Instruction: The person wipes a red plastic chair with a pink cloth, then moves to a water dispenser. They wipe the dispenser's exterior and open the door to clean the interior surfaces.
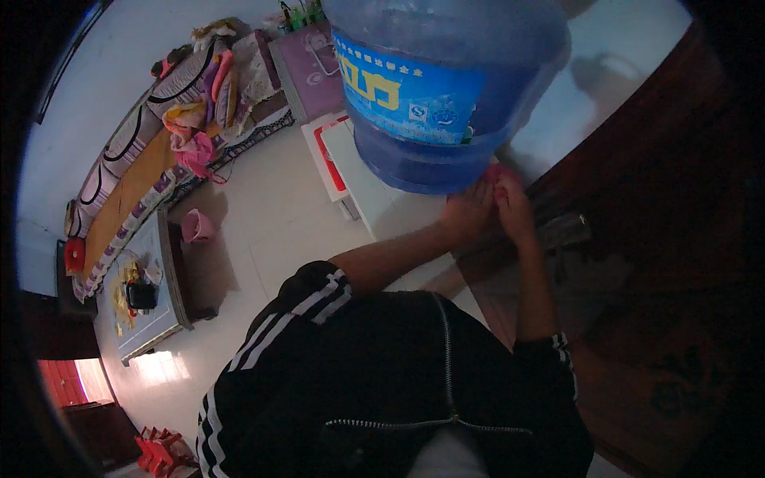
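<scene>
A large translucent blue water-cooler bottle with a blue printed label stands at the top of the view, over a white surface that looks like the top of a dispenser or cabinet. Close by its lower right edge, my left hand and my right hand are together around a crumpled pink cloth. Part of the cloth is hidden behind my fingers. Whether the hands touch the bottle is hard to tell.
A dark brown wooden panel rises close on the right. Further left stand a low table with items on it, a pink bin on the tiled floor and a long cushioned sofa. Red stools sit at lower left.
</scene>
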A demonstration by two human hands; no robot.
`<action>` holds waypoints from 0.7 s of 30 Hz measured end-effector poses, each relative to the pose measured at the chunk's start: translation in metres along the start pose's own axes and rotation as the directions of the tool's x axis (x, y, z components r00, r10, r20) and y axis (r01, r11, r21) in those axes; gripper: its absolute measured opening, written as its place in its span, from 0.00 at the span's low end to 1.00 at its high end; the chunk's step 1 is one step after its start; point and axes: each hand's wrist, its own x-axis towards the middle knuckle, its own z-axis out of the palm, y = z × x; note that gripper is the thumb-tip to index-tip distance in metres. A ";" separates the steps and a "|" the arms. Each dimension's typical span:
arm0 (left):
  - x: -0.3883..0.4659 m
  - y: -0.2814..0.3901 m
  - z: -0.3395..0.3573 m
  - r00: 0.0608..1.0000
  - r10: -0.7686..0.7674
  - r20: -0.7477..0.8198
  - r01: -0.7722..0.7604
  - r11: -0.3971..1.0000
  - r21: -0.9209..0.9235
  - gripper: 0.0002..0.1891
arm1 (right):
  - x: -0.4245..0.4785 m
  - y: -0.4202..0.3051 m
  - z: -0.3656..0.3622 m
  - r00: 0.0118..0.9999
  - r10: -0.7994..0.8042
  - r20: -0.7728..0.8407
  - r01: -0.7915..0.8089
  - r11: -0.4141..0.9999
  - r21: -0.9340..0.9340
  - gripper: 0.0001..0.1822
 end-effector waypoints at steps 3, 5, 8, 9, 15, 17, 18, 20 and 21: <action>-0.006 -0.004 0.003 0.999 0.001 0.038 0.000 1.000 -0.020 0.30 | -0.005 -0.003 0.003 0.999 -0.042 -0.031 0.042 0.999 0.005 0.10; -0.010 -0.006 -0.001 0.998 0.052 0.019 -0.052 0.998 0.024 0.32 | -0.008 -0.007 0.007 0.995 -0.080 -0.062 0.080 0.997 -0.002 0.09; -0.014 -0.007 -0.013 0.992 0.100 0.079 -0.104 0.994 0.046 0.33 | -0.014 -0.014 0.010 0.993 -0.110 -0.046 0.106 0.991 -0.081 0.09; -0.021 -0.009 -0.017 0.994 0.087 0.070 -0.088 0.996 0.017 0.32 | -0.015 -0.023 0.013 0.994 -0.102 -0.040 0.099 0.993 -0.059 0.09; -0.054 -0.016 -0.048 0.990 0.095 0.108 -0.090 0.995 -0.051 0.29 | -0.032 -0.063 0.026 0.990 -0.138 -0.027 0.134 0.986 -0.098 0.09; -0.069 -0.022 -0.060 0.990 0.103 0.092 -0.099 0.994 -0.044 0.29 | -0.039 -0.075 0.039 0.986 -0.161 -0.037 0.154 0.977 -0.145 0.09; -0.075 -0.024 -0.063 0.993 0.103 0.057 -0.100 0.994 -0.039 0.29 | -0.040 -0.082 0.041 0.988 -0.156 -0.019 0.152 0.979 -0.138 0.09; -0.090 -0.027 -0.068 0.995 0.099 -0.013 -0.100 0.995 -0.029 0.29 | -0.043 -0.097 0.044 0.989 -0.146 0.018 0.147 0.981 -0.123 0.09; -0.097 -0.030 -0.070 0.997 0.070 0.037 -0.068 0.996 -0.054 0.29 | -0.043 -0.105 0.047 0.991 -0.121 0.049 0.126 0.985 -0.115 0.09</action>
